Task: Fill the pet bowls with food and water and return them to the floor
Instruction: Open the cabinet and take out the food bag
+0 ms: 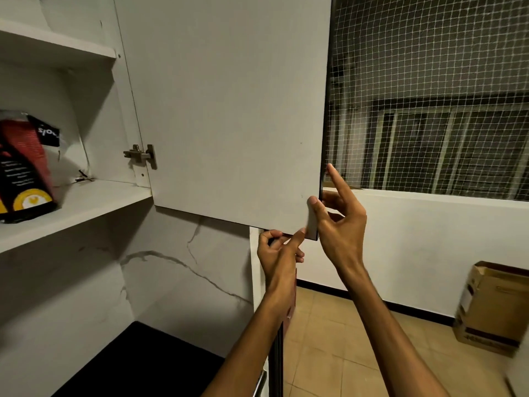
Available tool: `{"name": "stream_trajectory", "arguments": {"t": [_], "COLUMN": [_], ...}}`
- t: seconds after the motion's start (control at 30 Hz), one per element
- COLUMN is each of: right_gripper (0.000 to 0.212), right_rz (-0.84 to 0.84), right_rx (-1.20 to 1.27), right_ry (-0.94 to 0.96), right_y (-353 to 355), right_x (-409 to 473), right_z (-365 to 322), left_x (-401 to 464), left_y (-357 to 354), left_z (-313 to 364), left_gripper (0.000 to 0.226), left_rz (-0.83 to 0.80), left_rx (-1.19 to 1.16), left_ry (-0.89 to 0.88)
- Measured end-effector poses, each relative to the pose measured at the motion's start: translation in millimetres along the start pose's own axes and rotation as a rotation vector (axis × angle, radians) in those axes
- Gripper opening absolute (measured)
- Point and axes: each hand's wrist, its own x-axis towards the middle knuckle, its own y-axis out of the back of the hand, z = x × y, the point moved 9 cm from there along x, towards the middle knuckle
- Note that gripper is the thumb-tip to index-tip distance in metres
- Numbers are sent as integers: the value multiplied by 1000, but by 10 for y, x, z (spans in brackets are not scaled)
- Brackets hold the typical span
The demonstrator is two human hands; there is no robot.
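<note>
cabinet door (229, 110): white, swung open toward the viewer, hinged on its left edge, filling the upper middle of the view.
right hand (339, 224): at the door's lower right corner; thumb pressed flat on the inner face, the other fingers reaching round the free edge to the far side, index finger pointing up along that edge. it pinches the corner of the door.
left hand (279, 250): just below the door's bottom edge, beside the right hand; index fingertip touches the underside near the corner, the other fingers curled loosely. whether it really grips the edge i cannot tell.
hinge (140, 154): metal, low on the door's left edge, fixed to the cabinet side.
food bag (24, 167): red and black with a yellow disc near its base, standing on the lower shelf at the far left, well apart from both hands.
lower shelf (94, 202): white, bearing the bag.
upper shelf (57, 44): white, above it.
pet bowls: out of view.
countertop (137, 362): dark, below the shelves.
window netting (429, 96): white mesh at the right.
cardboard box (492, 305): on the tiled floor (329, 339), lower right, against the wall.
</note>
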Motion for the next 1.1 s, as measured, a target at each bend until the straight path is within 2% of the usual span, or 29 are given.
{"name": "stream_trajectory", "arguments": {"t": [0.13,0.57,1.1], "right_gripper": [61,60,62], "right_rz": [31,52,43], "right_rx": [-71,-92,-143], "right_ry": [27,13,-5], "right_y": [-14,-7,-5], "right_x": [92,302,278], "right_z": [112,377,325], "left_x": [99,279,254], "left_y": [-93,-251,-224], "left_z": [-41,-141,-102], "left_gripper": [39,41,39], "left_rz": [13,47,6], "left_rx": [16,10,95], "left_ry": [-17,9,51]}}
